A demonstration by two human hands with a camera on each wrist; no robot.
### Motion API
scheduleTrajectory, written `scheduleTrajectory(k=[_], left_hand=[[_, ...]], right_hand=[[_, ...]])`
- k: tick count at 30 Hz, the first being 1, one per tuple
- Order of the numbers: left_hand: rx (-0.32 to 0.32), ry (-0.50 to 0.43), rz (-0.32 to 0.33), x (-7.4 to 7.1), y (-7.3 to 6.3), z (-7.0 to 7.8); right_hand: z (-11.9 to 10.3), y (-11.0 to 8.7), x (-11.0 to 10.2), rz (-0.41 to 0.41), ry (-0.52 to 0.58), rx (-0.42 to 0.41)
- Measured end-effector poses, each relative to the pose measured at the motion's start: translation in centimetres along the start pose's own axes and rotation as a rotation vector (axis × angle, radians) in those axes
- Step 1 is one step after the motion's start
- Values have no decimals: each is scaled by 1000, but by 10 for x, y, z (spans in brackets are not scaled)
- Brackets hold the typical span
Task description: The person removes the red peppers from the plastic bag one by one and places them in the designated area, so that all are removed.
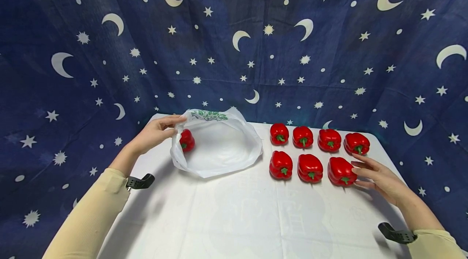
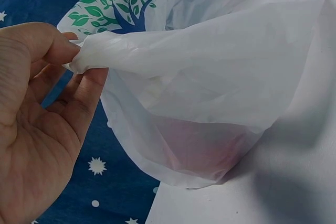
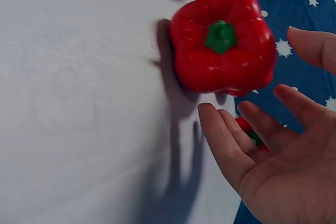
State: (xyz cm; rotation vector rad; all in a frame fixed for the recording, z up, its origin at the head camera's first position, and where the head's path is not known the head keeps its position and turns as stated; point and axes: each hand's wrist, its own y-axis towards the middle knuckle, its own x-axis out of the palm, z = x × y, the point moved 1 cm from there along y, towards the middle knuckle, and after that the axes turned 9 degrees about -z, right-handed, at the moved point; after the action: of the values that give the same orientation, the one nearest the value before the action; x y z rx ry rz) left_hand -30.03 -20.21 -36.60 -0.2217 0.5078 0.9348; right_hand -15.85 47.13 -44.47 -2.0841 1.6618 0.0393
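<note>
My left hand (image 1: pixel 155 132) pinches the left edge of a white plastic bag (image 1: pixel 215 171) with a green leafy tree print. The bag's mouth gapes wide, and inside at the left lies a red bell pepper (image 1: pixel 187 141); in the left wrist view it shows faintly as a red patch (image 2: pixel 205 153) through the plastic. At the right, my right hand (image 1: pixel 384 179) spreads its fingers beside the front-row end bell pepper (image 1: pixel 340 169), holding nothing. In the right wrist view that glossy red pepper (image 3: pixel 226 64) has its green stem towards the camera, just beyond the fingertips.
Several more red bell peppers (image 1: pixel 302 137) stand in two rows on the white-covered table (image 1: pixel 234 218), right of the bag. A dark blue curtain (image 1: pixel 256 64) with moons and stars hangs behind and along both sides.
</note>
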Motion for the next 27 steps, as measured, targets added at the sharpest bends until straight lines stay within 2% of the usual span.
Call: scheduleTrajectory(k=[6,14,19,22,27], left_hand=[[-3,4,-3,0,0,-1],[0,-5,3,1,-1,-2],[-10,3,5,1,-1,-3],[-16,3,5,1,-1,-2],[-15,-1,2,1,-2,-2]], right_hand=[[-10,-7,-10,32,-33,-85],[-38,-12,-11,54,99,-218],[-55,-11,-2,59,101,-261],[-65,-7,7,63,68,-284],[-86,0,27,62,-55,-305]])
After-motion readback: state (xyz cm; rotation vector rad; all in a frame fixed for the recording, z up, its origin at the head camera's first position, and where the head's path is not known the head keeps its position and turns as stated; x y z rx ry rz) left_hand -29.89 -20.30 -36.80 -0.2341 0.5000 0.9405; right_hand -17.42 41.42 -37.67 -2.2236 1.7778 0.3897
